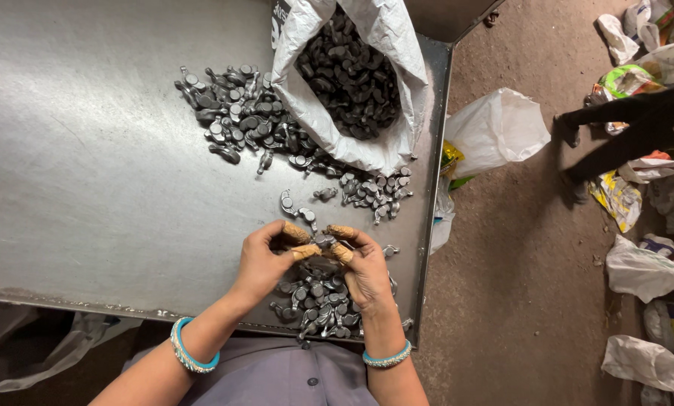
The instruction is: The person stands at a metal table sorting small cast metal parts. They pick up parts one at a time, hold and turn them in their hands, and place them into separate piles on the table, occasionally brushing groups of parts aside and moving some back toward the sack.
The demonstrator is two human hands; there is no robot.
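Two hands, left hand [260, 259] and right hand [365, 265], both pinched with taped fingertips [295, 232] on one small grey metal part [323, 240] above the near pile of parts [318, 301] at the steel table [89, 188] edge. Farther out, a second scattered heap [235, 113]. Beyond, an open white sack [352, 83] full of parts.

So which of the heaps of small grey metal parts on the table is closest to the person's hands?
The heap at the table's near edge, directly under both hands. The heap left of the white sack and the small cluster by the sack's foot lie farther away.
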